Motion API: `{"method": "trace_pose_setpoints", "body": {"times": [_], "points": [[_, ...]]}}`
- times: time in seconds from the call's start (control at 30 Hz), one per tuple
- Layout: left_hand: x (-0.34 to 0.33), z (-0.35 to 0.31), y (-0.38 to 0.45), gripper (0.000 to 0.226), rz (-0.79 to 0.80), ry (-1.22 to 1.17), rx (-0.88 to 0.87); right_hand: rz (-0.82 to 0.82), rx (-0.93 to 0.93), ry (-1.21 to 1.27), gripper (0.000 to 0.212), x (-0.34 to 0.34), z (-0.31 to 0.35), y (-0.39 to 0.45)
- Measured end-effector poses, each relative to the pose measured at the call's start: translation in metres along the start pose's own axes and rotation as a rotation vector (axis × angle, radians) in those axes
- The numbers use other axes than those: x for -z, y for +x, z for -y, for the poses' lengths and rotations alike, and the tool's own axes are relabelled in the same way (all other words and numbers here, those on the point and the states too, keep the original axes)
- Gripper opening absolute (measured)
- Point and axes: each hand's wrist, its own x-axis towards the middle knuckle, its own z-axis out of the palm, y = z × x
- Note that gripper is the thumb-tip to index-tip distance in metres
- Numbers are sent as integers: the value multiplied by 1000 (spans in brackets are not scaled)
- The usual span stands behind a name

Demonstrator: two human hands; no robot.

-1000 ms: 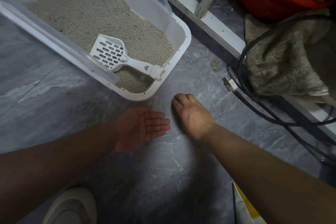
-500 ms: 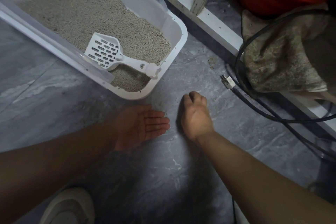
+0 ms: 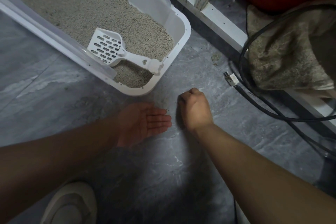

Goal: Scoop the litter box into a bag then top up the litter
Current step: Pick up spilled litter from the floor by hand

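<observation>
White plastic scoop (image 3: 116, 52) lies on the grey litter (image 3: 87, 9) inside the litter box (image 3: 183, 29) at far left, while on the grey floor (image 3: 209, 151) nearby the left hand (image 3: 145, 122) lies flat, palm up, just beside the fisted right hand (image 3: 194, 108).

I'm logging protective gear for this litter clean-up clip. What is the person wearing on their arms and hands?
Nothing shows on either: the left hand and the right hand are bare, with no gloves, rings, watch or wristband in sight. Both forearms are uncovered as far as the picture's edge, so no sleeve appears. The only clothing visible is a pale, rounded-toe shoe at the bottom left.
</observation>
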Motion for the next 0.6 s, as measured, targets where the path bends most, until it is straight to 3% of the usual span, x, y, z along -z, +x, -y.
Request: {"method": "trace_pose_setpoints", "body": {"times": [0.37, 0.43, 0.5, 0.6], "points": [[0, 1, 6, 48, -22, 17, -10, 78, 8, -54, 33, 10, 7, 3], [1, 1, 8, 47, -25, 21, -19, 82, -23, -7, 27, 10, 9, 3], [0, 2, 10, 45, -24, 26, -31, -21, -44, 137, 12, 15, 15, -5], [-2, 4, 11, 37, 32, 41, -13, -59, 96, 378, 10, 31, 42, -38]]}}
